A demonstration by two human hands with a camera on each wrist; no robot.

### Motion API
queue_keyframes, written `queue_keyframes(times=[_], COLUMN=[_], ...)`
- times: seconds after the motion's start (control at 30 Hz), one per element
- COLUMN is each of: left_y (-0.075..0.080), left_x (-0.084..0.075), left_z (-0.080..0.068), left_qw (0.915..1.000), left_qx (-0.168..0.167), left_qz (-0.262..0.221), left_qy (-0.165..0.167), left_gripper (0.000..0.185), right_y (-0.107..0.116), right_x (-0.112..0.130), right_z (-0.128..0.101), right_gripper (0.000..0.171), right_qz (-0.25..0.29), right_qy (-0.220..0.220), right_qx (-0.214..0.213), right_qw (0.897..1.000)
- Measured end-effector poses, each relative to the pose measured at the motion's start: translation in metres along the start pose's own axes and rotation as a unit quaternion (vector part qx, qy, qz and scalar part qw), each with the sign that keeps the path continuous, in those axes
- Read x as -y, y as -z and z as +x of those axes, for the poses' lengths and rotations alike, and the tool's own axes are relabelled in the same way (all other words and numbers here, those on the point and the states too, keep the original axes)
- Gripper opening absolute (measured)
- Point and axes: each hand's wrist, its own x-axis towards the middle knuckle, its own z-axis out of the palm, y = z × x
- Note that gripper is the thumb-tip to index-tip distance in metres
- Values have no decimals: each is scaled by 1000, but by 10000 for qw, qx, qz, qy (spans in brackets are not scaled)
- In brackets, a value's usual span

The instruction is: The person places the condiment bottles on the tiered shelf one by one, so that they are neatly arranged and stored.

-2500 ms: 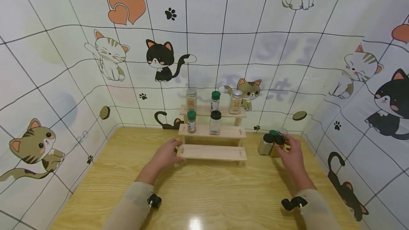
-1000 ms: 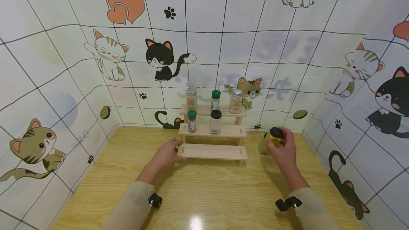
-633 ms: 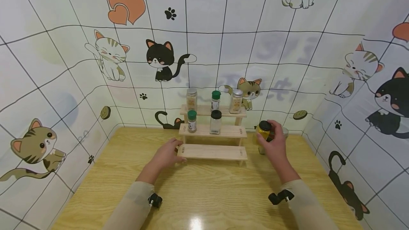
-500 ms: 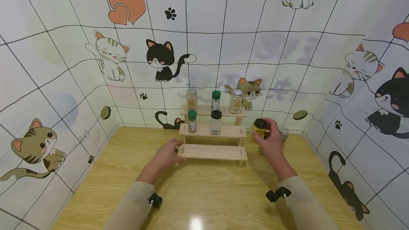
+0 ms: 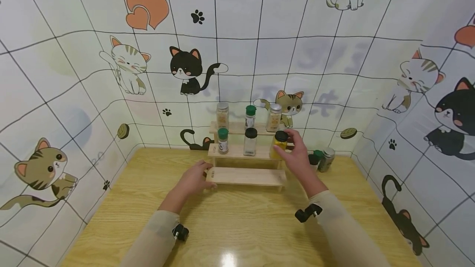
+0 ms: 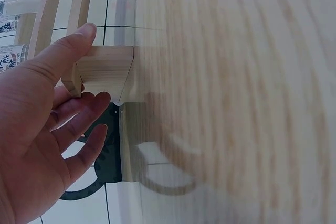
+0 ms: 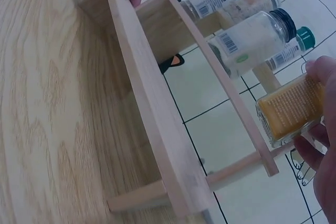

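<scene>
Two hands busy | right hand clamps yellow jar at middle shelf's right end, frame centre | left hand, fingers relaxed, steadies wooden rack | spare jars centre-right.

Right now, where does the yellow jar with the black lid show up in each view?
Head: yellow jar right of centre, held at the middle shelf's right end.
Left wrist: not in it.
Right wrist: lower right, gripped by the right hand.
Shared landmark: wooden rack.

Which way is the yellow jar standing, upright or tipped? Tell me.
Upright: the yellow jar has its black cap on top, gripped by the right hand at the rack's middle shelf.
</scene>
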Motion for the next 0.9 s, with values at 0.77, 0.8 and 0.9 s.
queue_keyframes(times=[0.77,0.8,0.9], left_y=[1,1,0], left_x=[-3,-2,0], left_z=[-2,-2,0], left_qw=[9998,9998,9999], left_qx=[-23,-28,-33], left_qz=[-156,-162,-144], left_qy=[80,74,65], left_gripper=[80,80,81], right_y=[-31,-31,-31], right_x=[-42,-41,-41], right_z=[23,23,23], right_gripper=[66,66,67], right_qz=[52,45,25], right_qy=[30,27,43], right_qx=[215,213,231], right_qw=[9998,9998,9997])
